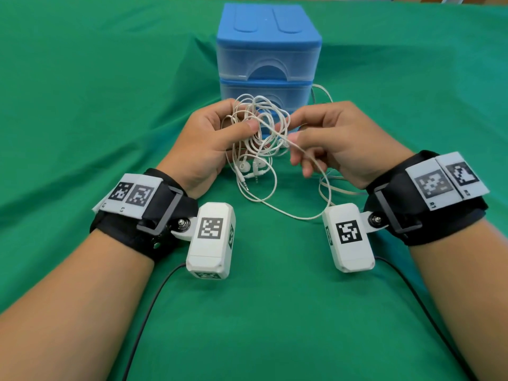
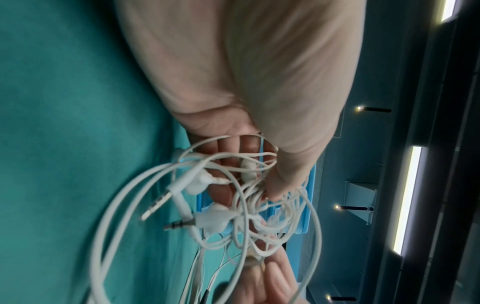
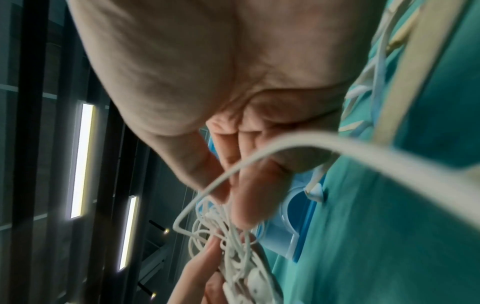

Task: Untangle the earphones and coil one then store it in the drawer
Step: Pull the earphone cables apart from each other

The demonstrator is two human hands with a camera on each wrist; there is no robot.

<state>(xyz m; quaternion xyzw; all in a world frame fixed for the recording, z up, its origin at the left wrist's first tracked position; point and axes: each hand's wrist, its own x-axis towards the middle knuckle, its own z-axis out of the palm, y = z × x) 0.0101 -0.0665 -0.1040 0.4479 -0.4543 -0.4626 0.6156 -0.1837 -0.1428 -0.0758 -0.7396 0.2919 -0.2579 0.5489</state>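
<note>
1. Left hand (image 1: 209,144) grips the tangled earphones (image 1: 258,127), thumb pressed over the knot of white cable and fingers curled behind it; it holds the bundle up above the green cloth (image 1: 82,105), near the middle of the scene.
2. Right hand (image 1: 338,144) pinches a strand of the same tangle between thumb and forefinger at the bundle's right side, its other fingers loosely bent below.
3. Two earbuds (image 1: 253,165) and two jack plugs (image 1: 244,184) hang from the underside of the knot; the left wrist view shows both metal plugs (image 2: 155,203) pointing away from the palm.
4. One long loop of cable (image 1: 275,210) droops onto the cloth between the wrists, and more cable trails off to the right beneath the right hand.
5. Farther off, directly behind the hands, stands a blue drawer unit (image 1: 268,50) with clear-fronted drawers stacked one above another, both visible ones closed.
6. Another run of white cable (image 1: 323,92) curves beside the unit's lower right corner.
7. Black straps carrying printed markers and white camera boxes sit on both wrists.
</note>
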